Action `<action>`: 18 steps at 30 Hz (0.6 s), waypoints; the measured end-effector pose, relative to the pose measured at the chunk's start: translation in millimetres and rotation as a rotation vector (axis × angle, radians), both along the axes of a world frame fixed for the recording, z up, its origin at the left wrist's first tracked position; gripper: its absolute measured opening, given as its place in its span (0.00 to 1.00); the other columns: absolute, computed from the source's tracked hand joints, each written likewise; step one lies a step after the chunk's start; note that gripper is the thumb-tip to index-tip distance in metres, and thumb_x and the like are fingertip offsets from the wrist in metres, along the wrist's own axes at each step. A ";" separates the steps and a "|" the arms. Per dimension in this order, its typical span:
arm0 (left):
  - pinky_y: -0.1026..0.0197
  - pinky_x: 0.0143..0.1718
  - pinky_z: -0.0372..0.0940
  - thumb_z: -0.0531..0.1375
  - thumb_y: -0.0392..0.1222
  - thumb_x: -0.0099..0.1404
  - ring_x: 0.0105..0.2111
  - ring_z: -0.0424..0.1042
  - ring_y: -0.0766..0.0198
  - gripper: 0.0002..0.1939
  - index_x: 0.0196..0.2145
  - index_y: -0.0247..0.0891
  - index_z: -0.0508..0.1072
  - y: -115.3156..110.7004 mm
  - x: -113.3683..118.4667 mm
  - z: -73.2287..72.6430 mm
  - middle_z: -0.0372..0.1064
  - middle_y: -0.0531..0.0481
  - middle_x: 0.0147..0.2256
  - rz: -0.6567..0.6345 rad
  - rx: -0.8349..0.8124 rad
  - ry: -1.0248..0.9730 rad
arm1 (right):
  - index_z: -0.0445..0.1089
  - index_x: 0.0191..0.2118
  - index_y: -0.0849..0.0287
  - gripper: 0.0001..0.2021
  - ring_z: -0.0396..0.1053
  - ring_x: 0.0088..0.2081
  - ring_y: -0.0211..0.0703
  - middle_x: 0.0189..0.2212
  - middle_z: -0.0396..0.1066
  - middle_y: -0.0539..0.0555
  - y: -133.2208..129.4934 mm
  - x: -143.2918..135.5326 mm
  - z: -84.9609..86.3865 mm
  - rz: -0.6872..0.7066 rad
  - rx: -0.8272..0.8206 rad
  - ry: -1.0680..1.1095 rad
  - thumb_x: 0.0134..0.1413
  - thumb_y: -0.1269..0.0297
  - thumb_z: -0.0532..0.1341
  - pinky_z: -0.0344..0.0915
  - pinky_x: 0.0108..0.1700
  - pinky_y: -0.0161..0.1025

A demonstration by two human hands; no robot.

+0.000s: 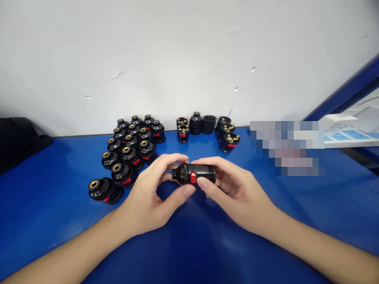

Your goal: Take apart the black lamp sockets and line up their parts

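A black lamp socket point(204, 172) with a red switch lies sideways between my hands above the blue table. My right hand point(237, 185) grips its wide end, thumb in front and fingers behind. Around the narrow cap end curls my left hand point(154, 193), with its thumb at the lower edge and its fingertips at the far side. Left of my left hand, several lamp sockets point(130, 156) stand upright in rows, brass rings on top and red switches on some sides.
At the back stand socket bases point(183, 134) with brass contacts, a black cap point(196, 123) and a black ring-shaped shell point(209, 124). More bases point(230, 142) stand to their right. A white wall point(177, 59) closes off the rear. Dark cloth point(20, 142) lies far left; a pixelated patch hides the right.
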State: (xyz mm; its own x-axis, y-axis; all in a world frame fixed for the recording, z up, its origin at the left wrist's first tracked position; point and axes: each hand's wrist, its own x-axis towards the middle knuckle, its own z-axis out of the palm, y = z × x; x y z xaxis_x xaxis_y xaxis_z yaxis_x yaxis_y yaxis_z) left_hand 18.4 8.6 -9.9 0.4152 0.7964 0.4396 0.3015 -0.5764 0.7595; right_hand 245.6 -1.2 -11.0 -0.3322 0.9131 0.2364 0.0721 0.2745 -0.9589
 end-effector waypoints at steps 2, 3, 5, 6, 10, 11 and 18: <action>0.61 0.55 0.78 0.70 0.39 0.71 0.60 0.76 0.56 0.26 0.63 0.47 0.70 0.4 -0.6 -1.0 0.71 0.44 0.61 -0.022 0.052 -0.005 | 0.75 0.55 0.52 0.10 0.74 0.35 0.37 0.41 0.78 0.50 0.3 -0.1 1.4 -0.001 0.003 0.009 0.72 0.59 0.66 0.75 0.38 0.34; 0.60 0.55 0.78 0.70 0.37 0.71 0.60 0.75 0.56 0.25 0.62 0.47 0.71 0.7 -1.0 -1.2 0.71 0.44 0.61 -0.030 0.080 0.000 | 0.75 0.54 0.52 0.10 0.73 0.34 0.36 0.40 0.78 0.49 0.3 -0.2 2.1 -0.002 0.007 0.012 0.72 0.60 0.66 0.75 0.38 0.33; 0.61 0.54 0.78 0.68 0.35 0.72 0.58 0.76 0.58 0.21 0.60 0.46 0.74 1.3 -1.5 -0.9 0.74 0.45 0.57 -0.026 0.105 0.013 | 0.75 0.54 0.52 0.09 0.73 0.33 0.35 0.38 0.77 0.48 0.3 -0.6 3.1 -0.007 0.016 0.011 0.72 0.60 0.66 0.74 0.36 0.31; 0.62 0.53 0.78 0.67 0.36 0.73 0.55 0.78 0.60 0.19 0.59 0.46 0.75 1.4 -1.5 -0.3 0.75 0.46 0.55 -0.012 0.095 0.013 | 0.75 0.54 0.53 0.09 0.73 0.33 0.35 0.37 0.76 0.48 0.3 -0.9 3.3 -0.008 0.019 0.012 0.72 0.61 0.66 0.74 0.36 0.31; 0.66 0.46 0.79 0.66 0.40 0.75 0.43 0.82 0.65 0.13 0.56 0.42 0.76 0.8 0.1 3.1 0.80 0.48 0.47 0.057 -0.024 -0.021 | 0.74 0.55 0.53 0.10 0.77 0.37 0.35 0.41 0.79 0.49 1.3 -1.3 1.8 0.005 0.029 0.041 0.71 0.63 0.66 0.77 0.39 0.31; 0.66 0.44 0.79 0.65 0.41 0.76 0.41 0.83 0.65 0.12 0.55 0.41 0.76 0.6 0.7 3.9 0.81 0.49 0.45 0.062 -0.045 -0.035 | 0.74 0.55 0.53 0.11 0.79 0.39 0.36 0.42 0.80 0.50 1.6 -1.1 1.0 0.005 0.035 0.045 0.71 0.64 0.66 0.78 0.42 0.31; 0.70 0.47 0.79 0.66 0.38 0.74 0.44 0.85 0.66 0.14 0.55 0.41 0.76 -1.3 1.6 6.9 0.83 0.50 0.46 0.030 -0.099 -0.149 | 0.72 0.52 0.52 0.11 0.82 0.48 0.42 0.46 0.82 0.51 -2.4 0.7 -3.9 -0.092 0.180 -0.099 0.67 0.65 0.69 0.80 0.52 0.38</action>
State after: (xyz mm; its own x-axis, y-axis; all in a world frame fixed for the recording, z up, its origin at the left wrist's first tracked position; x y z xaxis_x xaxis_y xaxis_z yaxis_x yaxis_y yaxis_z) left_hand 20.0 7.3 -3.0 0.3264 0.8501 0.4134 0.1974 -0.4890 0.8497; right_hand 246.3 -3.6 -15.0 -0.2787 0.8868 0.3688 0.1959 0.4284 -0.8821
